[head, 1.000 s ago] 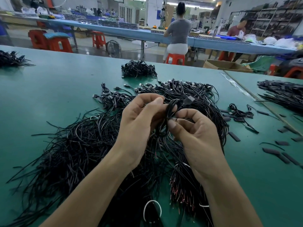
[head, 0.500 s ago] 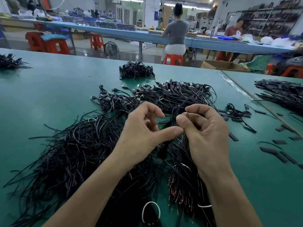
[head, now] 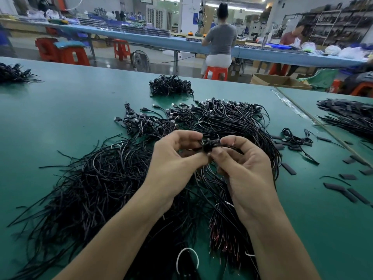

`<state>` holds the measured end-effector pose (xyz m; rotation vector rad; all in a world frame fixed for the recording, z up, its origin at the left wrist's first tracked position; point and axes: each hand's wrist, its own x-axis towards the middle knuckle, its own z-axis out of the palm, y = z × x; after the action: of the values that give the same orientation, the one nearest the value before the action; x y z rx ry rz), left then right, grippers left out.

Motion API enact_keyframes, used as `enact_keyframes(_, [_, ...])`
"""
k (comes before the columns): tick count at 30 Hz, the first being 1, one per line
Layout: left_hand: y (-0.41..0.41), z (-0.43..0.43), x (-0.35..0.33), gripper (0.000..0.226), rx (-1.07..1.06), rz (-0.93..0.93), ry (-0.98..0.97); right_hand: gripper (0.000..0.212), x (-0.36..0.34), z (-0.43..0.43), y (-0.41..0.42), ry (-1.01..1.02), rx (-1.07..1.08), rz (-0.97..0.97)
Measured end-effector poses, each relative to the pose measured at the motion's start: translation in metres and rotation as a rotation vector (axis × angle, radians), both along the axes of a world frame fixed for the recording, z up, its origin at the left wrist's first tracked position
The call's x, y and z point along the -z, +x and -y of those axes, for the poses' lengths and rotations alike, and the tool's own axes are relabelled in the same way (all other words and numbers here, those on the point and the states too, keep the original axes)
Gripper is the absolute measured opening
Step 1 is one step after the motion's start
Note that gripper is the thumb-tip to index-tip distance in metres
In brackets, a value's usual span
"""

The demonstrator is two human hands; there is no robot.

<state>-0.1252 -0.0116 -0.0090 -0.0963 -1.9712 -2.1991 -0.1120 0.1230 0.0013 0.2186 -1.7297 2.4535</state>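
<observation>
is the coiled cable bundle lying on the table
No, the left hand and right hand pinch the cable bundle above the pile.

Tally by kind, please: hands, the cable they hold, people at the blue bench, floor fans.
hands: 2, left hand and right hand
cable: 1
people: 2
fan: 1
total: 6

The single head-worn camera looks forward and down, close over the green table [head: 50, 118], workshop beyond.
</observation>
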Motion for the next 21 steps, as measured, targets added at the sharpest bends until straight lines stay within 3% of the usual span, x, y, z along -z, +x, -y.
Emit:
enact_keyframes(4, [0.0,-0.003,-0.004,0.023,0.165,0.114,0.327,0.019,-0.001,-0.005,0.0,0.079,0.025,0.006])
enact_keyframes(5, [-0.001,-0.002,-0.004,0.021,0.165,0.095,0.335,0.019,-0.001,-0.005,0.001,0.091,0.015,0.016])
enact_keyframes(9, [-0.001,0.002,-0.005,0.046,0.073,-0.029,0.19,0.015,0.004,-0.002,0.001,0.15,-0.005,0.056])
enact_keyframes(14, [-0.009,0.009,-0.001,0.041,-0.037,-0.143,0.107,0.016,0.01,-0.005,-0.005,0.216,0.1,0.126])
enact_keyframes(19, [-0.053,0.017,0.003,0.041,-0.373,-0.15,-0.16,0.003,0.02,-0.011,-0.01,0.6,0.193,0.145])
enact_keyframes(21, [-0.081,0.021,-0.001,0.042,-0.405,-0.124,-0.397,0.002,0.024,-0.011,-0.009,0.817,0.142,0.105])
